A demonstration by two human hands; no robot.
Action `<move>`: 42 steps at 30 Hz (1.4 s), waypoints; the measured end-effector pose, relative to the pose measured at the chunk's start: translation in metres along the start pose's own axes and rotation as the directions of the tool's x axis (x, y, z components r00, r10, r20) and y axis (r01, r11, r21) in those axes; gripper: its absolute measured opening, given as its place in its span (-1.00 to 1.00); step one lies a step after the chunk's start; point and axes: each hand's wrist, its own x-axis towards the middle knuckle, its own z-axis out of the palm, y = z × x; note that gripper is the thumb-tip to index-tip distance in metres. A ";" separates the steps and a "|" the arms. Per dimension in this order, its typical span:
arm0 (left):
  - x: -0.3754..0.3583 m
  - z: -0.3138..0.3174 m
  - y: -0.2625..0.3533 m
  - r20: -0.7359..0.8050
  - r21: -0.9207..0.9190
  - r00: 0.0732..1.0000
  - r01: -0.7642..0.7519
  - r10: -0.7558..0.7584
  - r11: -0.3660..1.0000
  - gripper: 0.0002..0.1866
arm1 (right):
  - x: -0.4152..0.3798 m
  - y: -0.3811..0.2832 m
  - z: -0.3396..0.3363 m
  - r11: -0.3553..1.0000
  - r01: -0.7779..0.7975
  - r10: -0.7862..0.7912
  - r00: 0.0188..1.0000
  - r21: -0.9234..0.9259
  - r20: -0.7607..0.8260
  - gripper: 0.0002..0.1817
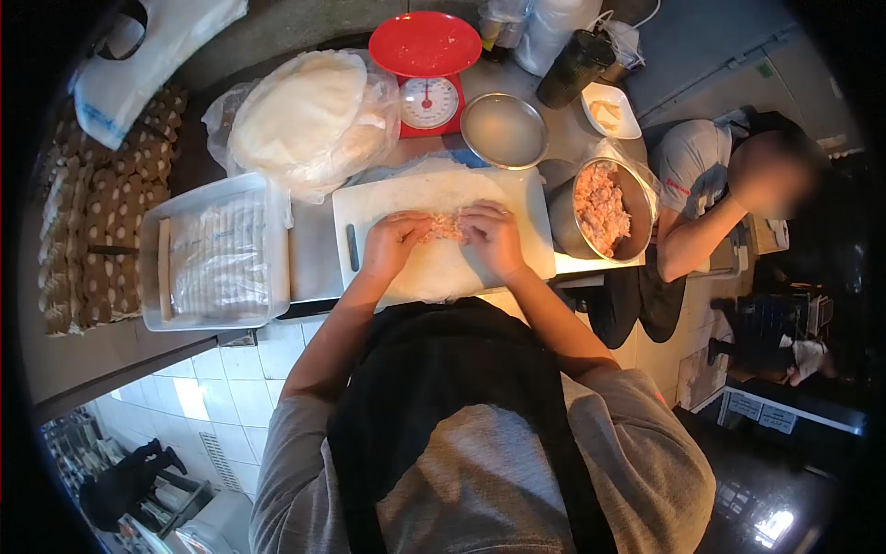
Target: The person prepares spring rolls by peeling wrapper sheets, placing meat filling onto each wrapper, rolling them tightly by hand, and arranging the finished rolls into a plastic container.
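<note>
Shaping a strip of pink mince [444, 228] on what looks like a thin, pale sheet [420, 275], laid over the white cutting board [354, 203] on the metal surface [310, 249]. Shown with left hand [397, 240] curled narrow at one end of the strip and right hand [492, 235] likewise at the other, both touching the mince; whether pinching or merely pressing, impossible to tell. For a sound result, press inward from both ends with equal, light force; keep thickness even along the length; close gaps between crumbs; avoid dragging or tearing the sheet beneath. Note more mince in the metal pot [640, 242], just right of the board, handy for filling thin spots.
</note>
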 end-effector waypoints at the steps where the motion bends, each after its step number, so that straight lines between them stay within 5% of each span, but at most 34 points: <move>1: -0.002 -0.006 -0.002 0.040 -0.021 0.999 0.017 -0.016 1.000 -0.77 | -0.001 0.002 -0.003 0.998 -0.052 0.053 0.998 0.035 -0.034 -0.83; 4: -0.004 -0.012 0.011 0.024 0.053 0.999 -0.033 0.031 0.998 -0.57 | 0.005 -0.010 -0.020 0.865 -0.417 0.405 0.909 0.281 0.102 -0.84; 10: 0.007 0.005 0.020 0.142 0.202 0.981 -0.156 0.129 0.967 -0.35 | -0.005 0.013 -0.006 0.994 -0.079 0.068 0.987 0.072 0.148 -0.75; 13: 0.012 0.008 0.016 0.162 0.225 0.977 -0.174 0.139 0.959 -0.36 | 0.000 0.001 -0.023 0.944 -0.305 0.284 0.945 0.125 0.165 -0.68; 19: 0.018 0.009 0.009 0.272 0.303 0.957 -0.190 0.106 0.934 -0.50 | -0.002 0.008 -0.005 0.989 -0.080 0.102 0.977 -0.124 0.186 -0.53; 23: 0.010 0.001 -0.001 0.165 0.198 0.963 -0.245 0.214 0.949 -0.53 | -0.006 0.019 -0.013 0.983 -0.143 0.165 0.964 -0.114 0.211 -0.54; 28: -0.005 -0.017 -0.008 0.181 0.251 0.968 -0.215 0.172 0.944 -0.52 | -0.012 0.020 -0.027 0.954 -0.137 0.203 0.950 -0.268 0.239 -0.53; 32: -0.007 -0.035 0.002 0.214 0.208 0.976 -0.082 0.037 0.975 -0.50 | -0.007 0.014 -0.034 0.954 -0.173 0.235 0.939 -0.245 0.251 -0.54; 34: -0.012 -0.037 0.013 -0.003 0.201 0.994 -0.110 0.113 0.973 -0.57 | 0.005 -0.005 -0.038 0.967 -0.157 0.200 0.955 -0.202 0.218 -0.56; 36: -0.017 -0.037 0.012 -0.056 0.151 0.990 -0.119 0.129 0.981 -0.63 | 0.012 -0.014 -0.027 0.993 -0.059 0.080 0.972 -0.098 0.222 -0.61; 42: -0.018 -0.036 -0.010 0.065 0.015 0.998 -0.012 0.011 1.000 -0.72 | 0.032 -0.023 0.024 0.993 0.050 -0.020 0.964 -0.107 0.265 -0.85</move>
